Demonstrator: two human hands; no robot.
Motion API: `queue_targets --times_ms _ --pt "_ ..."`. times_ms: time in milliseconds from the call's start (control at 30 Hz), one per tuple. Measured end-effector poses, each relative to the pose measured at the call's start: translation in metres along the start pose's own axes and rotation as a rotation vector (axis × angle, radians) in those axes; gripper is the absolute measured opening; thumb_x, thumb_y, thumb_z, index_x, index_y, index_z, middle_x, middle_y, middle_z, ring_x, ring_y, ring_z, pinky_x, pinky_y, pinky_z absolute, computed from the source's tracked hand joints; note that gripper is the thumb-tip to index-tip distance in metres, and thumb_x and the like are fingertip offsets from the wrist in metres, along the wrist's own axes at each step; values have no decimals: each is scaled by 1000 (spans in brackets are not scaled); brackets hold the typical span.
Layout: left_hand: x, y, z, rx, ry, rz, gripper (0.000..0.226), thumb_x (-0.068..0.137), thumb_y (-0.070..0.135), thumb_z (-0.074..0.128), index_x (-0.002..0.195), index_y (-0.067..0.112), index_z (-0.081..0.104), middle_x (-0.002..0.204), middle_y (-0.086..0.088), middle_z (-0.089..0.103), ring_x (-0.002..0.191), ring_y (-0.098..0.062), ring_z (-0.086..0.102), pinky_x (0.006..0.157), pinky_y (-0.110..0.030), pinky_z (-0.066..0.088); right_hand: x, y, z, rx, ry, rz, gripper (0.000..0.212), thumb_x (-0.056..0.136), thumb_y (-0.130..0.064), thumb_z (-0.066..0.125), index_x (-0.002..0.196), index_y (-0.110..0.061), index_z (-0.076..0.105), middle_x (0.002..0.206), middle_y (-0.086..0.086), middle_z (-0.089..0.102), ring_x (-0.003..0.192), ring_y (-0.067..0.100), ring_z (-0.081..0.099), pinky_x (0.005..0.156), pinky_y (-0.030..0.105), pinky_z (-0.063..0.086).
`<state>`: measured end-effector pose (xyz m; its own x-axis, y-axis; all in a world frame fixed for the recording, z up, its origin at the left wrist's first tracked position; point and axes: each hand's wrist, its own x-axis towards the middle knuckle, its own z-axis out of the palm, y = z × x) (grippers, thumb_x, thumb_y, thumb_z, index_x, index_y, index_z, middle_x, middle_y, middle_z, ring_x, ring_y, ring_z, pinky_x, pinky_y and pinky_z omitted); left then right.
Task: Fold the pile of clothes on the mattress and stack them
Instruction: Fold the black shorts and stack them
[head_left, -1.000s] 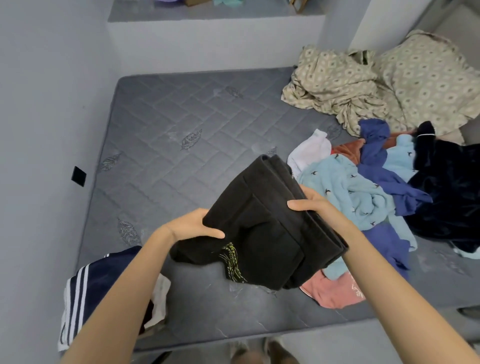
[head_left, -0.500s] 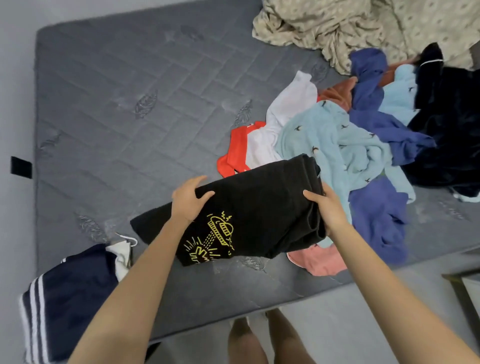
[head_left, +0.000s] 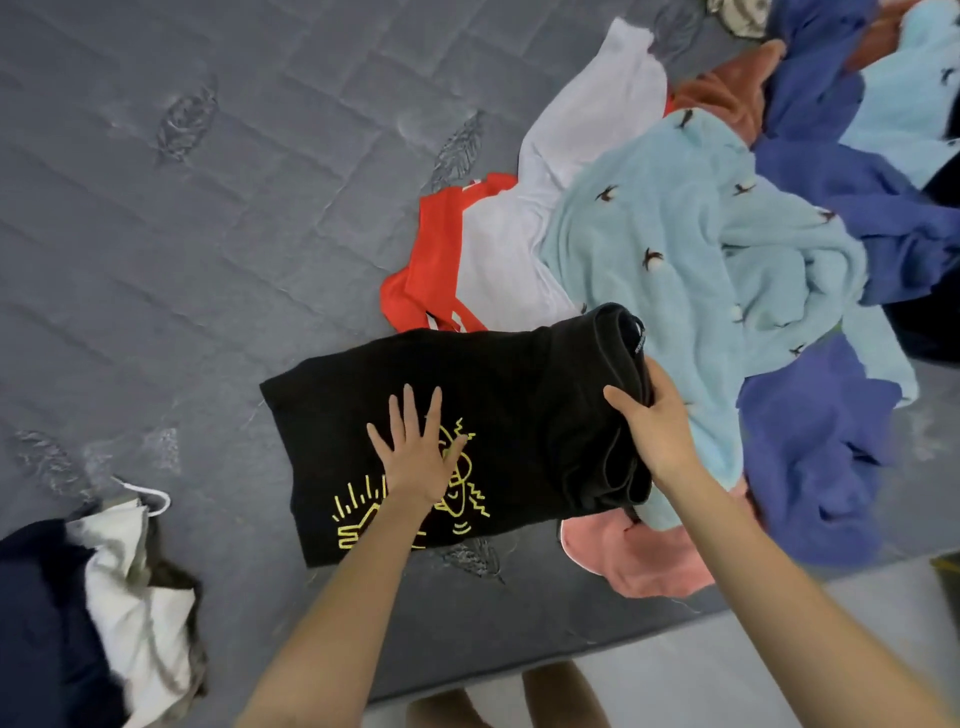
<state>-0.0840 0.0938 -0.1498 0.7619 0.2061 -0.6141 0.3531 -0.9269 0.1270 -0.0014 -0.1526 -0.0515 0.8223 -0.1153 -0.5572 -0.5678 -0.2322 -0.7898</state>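
A folded black garment with a yellow line drawing lies flat on the grey mattress near its front edge. My left hand presses flat on it with fingers spread, over the drawing. My right hand grips its bunched right end, thumb on top. Behind and to the right sprawls the unfolded pile: a light blue bird-print piece, a white and red top, blue fabric, and a pink piece under my right forearm.
A navy garment and a white one sit stacked at the mattress's front left corner. Floor runs along the front edge, where my feet show. Bare mattress stretches left and back.
The black garment went from held in the air down onto the mattress. My left hand opened from gripping its edge to pressing flat on top. The view tilted down and closer.
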Motion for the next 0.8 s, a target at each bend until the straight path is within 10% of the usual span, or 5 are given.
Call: queue_targets --times_ms 233,433,567,667,800 --pt "21 -6 38 93 36 7 76 91 66 13 143 32 -30 151 -7 -36 143 -31 -27 112 -61 -8 24 25 19 76 15 32 45 88 -5 64 132 -15 55 122 -1 66 111 14 63 103 40 47" --pt "5 7 10 -576 261 142 58 100 41 41 152 25 22 159 -8 20 147 -20 15 120 -52 6 17 18 36 42 63 22 51 87 -7 65 135 -15 51 126 -1 62 115 13 60 106 40 45" --pt "-22 21 -46 -1457 -90 65 43 97 49 41 135 29 47 123 -3 62 108 -14 64 94 -36 51 -13 4 76 -9 -36 -61 50 90 -8 62 134 -24 48 119 -15 60 108 -8 56 99 18 43" --pt "-28 2 -59 -1555 -277 78 48 88 58 37 129 36 49 122 -1 62 100 -13 65 79 -29 54 -40 5 118 -137 -184 -159 53 93 -10 58 142 -24 42 135 -14 53 120 -10 48 101 10 34" --pt "-33 -42 -57 -1619 -307 59 67 84 65 54 141 32 42 139 6 53 126 -8 51 103 -31 43 -63 8 151 -60 -531 -66 48 102 -20 46 148 -27 33 147 -11 42 133 -5 37 113 15 26"
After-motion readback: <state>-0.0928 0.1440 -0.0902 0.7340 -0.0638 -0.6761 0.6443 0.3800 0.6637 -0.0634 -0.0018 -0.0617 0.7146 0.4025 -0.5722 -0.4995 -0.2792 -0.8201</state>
